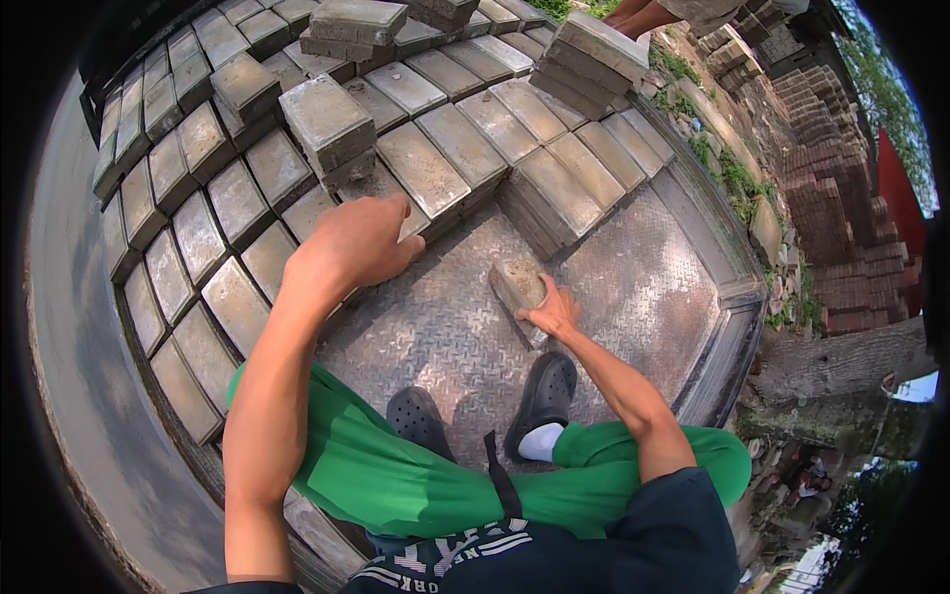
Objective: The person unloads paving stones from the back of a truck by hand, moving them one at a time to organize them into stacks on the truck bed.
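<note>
My right hand point(556, 309) grips a grey concrete paving block point(519, 283) low over the patterned metal floor, thumb along its near side and fingers over the right end. I cannot tell whether the block touches the floor. My left hand point(358, 240) hovers at the near edge of the stacked blocks, beside a block point(394, 178) in the top layer. Its thumb and forefinger are apart with nothing seen between them; the other fingers are partly hidden. Just beyond it, a raised pale block point(329, 121) rests on top of the rows.
Tight rows of paving blocks point(203, 238) fill the left and far side of the metal truck bed point(633, 267). My dark clogs point(542, 396) stand on the bed. A rail point(717, 337) edges it at right. At the far right rise reddish block stacks point(831, 208); another person's legs point(643, 18) show beyond.
</note>
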The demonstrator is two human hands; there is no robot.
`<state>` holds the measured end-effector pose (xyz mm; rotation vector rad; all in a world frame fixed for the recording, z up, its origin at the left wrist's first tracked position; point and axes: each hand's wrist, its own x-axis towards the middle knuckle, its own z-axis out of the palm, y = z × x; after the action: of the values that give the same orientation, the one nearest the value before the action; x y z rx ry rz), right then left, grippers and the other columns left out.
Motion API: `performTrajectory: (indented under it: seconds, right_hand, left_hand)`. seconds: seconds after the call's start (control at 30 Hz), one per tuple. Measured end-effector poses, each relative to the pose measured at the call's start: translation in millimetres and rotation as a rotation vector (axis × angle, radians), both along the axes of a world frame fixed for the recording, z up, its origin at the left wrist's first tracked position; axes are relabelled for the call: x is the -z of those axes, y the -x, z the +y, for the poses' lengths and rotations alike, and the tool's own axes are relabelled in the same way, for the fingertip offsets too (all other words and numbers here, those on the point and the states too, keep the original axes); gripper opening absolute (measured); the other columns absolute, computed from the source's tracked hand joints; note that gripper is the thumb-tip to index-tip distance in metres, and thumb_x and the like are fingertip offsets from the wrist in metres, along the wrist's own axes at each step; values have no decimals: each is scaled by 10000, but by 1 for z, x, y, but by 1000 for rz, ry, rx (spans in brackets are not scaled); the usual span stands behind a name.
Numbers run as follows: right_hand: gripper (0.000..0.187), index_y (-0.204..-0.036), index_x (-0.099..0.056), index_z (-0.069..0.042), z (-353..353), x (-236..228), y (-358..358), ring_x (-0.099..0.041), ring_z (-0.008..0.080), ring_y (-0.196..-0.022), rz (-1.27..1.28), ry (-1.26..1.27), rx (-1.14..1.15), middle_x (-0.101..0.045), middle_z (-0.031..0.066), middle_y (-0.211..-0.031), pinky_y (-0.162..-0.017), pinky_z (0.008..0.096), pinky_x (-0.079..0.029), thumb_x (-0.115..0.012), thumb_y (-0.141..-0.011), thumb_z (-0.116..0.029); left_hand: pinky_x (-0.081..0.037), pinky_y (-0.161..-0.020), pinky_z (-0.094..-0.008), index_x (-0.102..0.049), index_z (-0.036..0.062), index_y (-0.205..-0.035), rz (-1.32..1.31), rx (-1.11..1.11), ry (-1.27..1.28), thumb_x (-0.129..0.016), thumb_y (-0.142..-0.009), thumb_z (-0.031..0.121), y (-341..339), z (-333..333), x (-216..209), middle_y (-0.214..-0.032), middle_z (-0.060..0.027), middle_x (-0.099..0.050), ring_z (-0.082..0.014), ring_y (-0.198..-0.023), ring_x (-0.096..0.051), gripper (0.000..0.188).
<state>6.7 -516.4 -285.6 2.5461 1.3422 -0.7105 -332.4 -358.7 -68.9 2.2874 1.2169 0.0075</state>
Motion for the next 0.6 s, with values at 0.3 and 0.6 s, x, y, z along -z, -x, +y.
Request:
performTrajectory:
  seconds: [0.3,0.6]
  right_hand:
    - [1143,-1546,-244,-85,-15,54,-21,-327,395,-1387,-16,-120,-127,-355,260,-1467,-1096,520,-287,-825,-672,-538]
    - [1206,-1524,-205,31,-53,87,12,-319,424,-1403,103,-486,861,-279,294,-1505,-1179,504,-265,-836,-689,-568]
  left_hand:
    - [-507,-853,-447,-594,1,-1176,163,29,82,-630,-931,356,-28,7,15,-1029,-178,-702,-364,-1005,-657,433]
    - [-510,-853,-433,-582,11,-1190,145,165,77,-636,-929,362,-69,8,27,-1040,-181,-698,-357,-1011,-659,441]
